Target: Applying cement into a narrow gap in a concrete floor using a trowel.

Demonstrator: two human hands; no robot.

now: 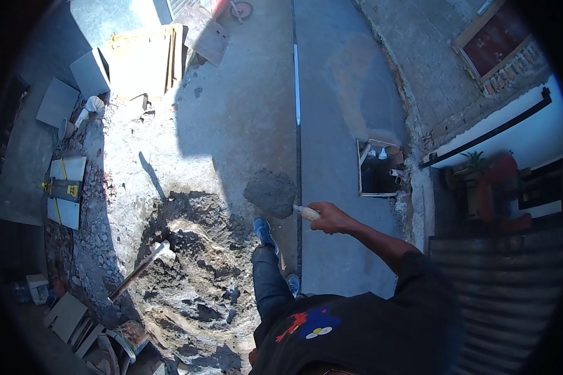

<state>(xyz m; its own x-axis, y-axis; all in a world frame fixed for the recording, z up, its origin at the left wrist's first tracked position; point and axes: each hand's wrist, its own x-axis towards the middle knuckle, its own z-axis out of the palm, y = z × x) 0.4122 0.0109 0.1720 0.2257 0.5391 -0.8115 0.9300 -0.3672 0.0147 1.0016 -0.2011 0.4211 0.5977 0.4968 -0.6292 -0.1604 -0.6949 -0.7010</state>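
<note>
My right hand (330,219) grips the pale wooden handle of a trowel (272,194), whose blade carries a heap of wet grey mortar. The loaded blade hangs over the concrete ground just left of a long straight joint (297,112). Below it stand my feet in blue shoes (264,232). A mound of mixed mortar and sand (197,262) lies to the left of my legs. My left hand is out of sight, hidden under my dark shirt at the bottom edge.
A shovel (145,265) lies on the mound's left side. Tiles and boards (137,59) are stacked at the upper left. A square open pit with pipes (378,169) sits right of the smooth slab (344,94). A corrugated metal sheet (507,294) is at right.
</note>
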